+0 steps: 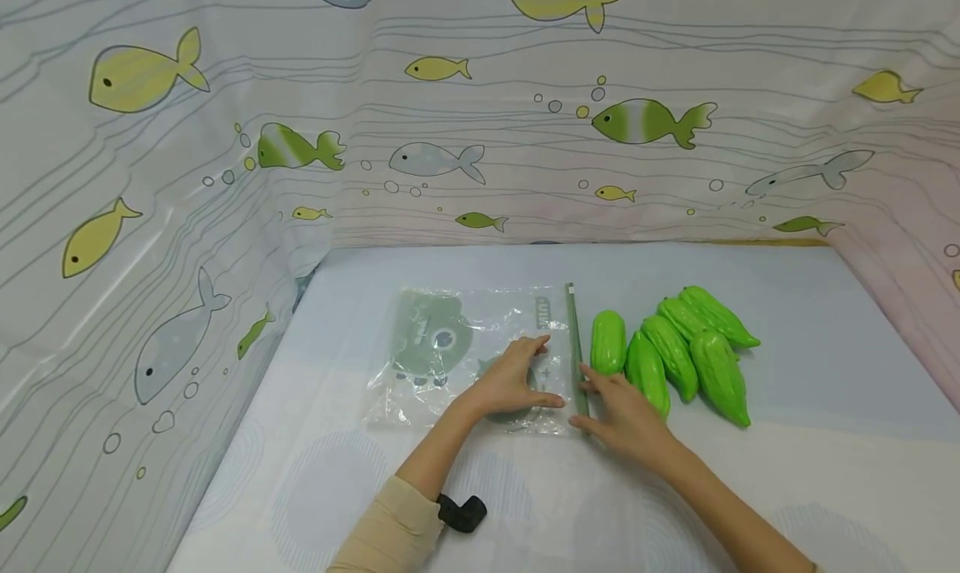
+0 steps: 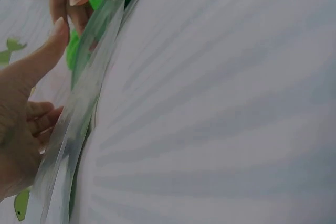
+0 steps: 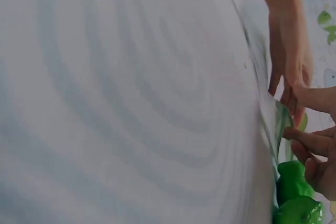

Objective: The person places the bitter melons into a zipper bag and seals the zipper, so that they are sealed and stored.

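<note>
A clear plastic zip bag (image 1: 495,306) with a green cartoon print lies flat on the table, its green slider strip (image 1: 574,323) along the right edge. My left hand (image 1: 510,381) is over the bag's right half, thumb and fingers spread apart, holding nothing. At the strip is my right hand (image 1: 630,419), with its fingers (image 3: 310,141) touching the green edge and the thumb apart from them. Just right of the strip stands a pile of several shiny green bumpy vegetables, resembling bitter melons; the nearest one (image 1: 608,340) is blunt-ended.
The white table (image 1: 360,506) has pale blue circle patterns. A fish-print curtain (image 1: 525,140) surrounds it at the back and both sides. A black wrist device (image 1: 462,515) sits by the left sleeve (image 1: 397,527).
</note>
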Demonstrator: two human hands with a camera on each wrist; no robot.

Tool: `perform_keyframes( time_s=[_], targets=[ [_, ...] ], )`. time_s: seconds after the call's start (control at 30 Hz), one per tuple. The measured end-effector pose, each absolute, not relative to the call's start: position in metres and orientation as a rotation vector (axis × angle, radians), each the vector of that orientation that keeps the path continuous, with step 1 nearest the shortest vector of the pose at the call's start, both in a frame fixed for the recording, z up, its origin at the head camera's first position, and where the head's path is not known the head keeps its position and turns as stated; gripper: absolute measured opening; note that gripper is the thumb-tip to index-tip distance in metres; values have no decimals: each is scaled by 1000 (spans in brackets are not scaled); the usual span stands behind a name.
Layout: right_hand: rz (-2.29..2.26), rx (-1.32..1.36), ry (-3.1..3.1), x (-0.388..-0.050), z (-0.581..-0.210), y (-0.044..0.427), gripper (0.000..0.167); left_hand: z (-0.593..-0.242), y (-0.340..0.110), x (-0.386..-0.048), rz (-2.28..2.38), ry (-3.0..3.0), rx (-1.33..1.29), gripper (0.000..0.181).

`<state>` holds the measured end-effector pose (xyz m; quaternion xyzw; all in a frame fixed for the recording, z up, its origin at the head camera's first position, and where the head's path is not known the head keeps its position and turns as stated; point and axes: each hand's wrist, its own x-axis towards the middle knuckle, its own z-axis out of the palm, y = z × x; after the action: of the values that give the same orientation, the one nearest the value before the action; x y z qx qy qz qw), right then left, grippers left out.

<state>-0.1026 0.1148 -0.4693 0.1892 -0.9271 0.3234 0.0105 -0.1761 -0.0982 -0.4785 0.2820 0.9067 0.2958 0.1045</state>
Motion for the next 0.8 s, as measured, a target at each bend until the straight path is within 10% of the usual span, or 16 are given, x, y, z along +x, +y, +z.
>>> perform_keyframes(
  time_s=[0.8],
  targets=[
    [1135, 846, -2796, -105, -470, 105, 55, -478, -92, -180, 914, 2653, 899, 109]
  ],
)
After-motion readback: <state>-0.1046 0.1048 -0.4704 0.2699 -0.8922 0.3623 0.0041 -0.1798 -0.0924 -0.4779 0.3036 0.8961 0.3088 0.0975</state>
